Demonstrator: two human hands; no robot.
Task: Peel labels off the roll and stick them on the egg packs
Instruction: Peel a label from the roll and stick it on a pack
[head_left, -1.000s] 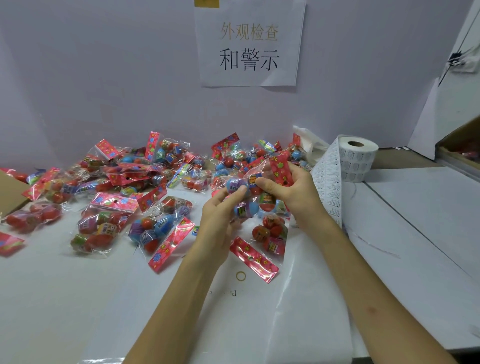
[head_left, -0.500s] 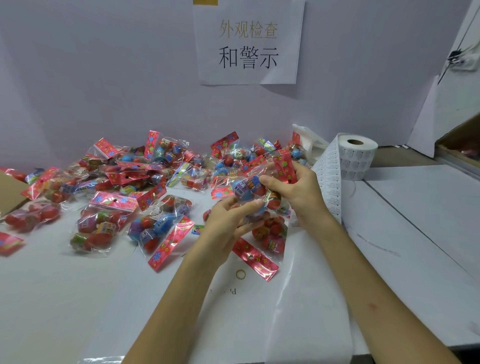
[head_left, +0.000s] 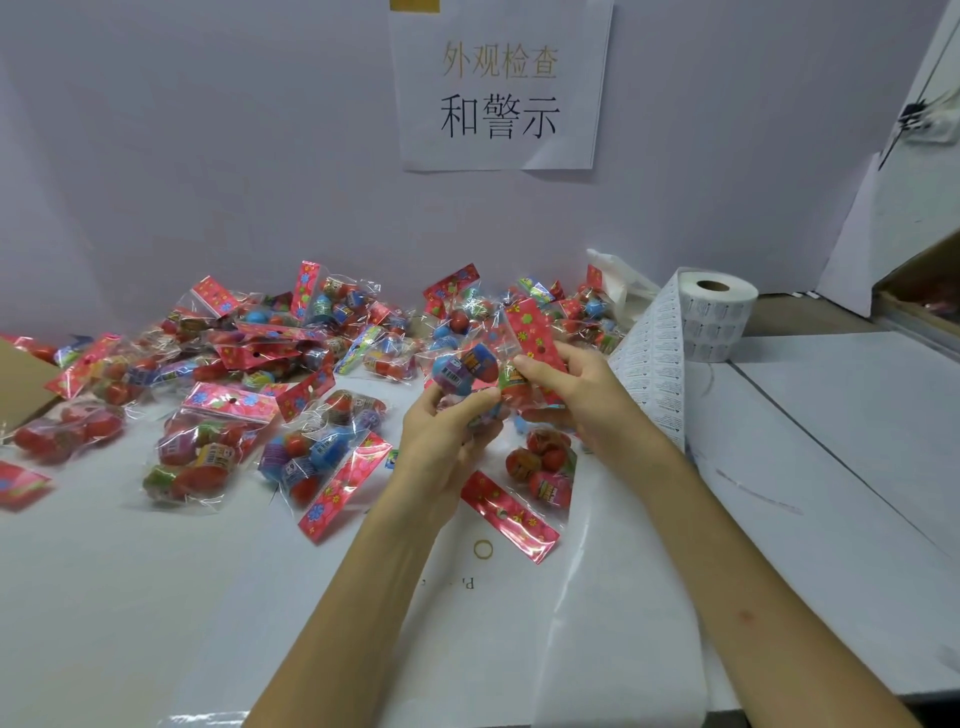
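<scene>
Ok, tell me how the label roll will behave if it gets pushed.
The label roll stands on its flat end, core hole up, so it will probably slide rather than roll. Its loose strip looks floppy and would likely drag along.

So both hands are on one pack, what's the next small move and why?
Probably the right hand lets go and reaches for the label strip hanging off the roll just beside it, to peel one. Both hands grip one egg pack above the table; the left hand could likely hold it alone, and no peeled label shows in either hand.
</scene>
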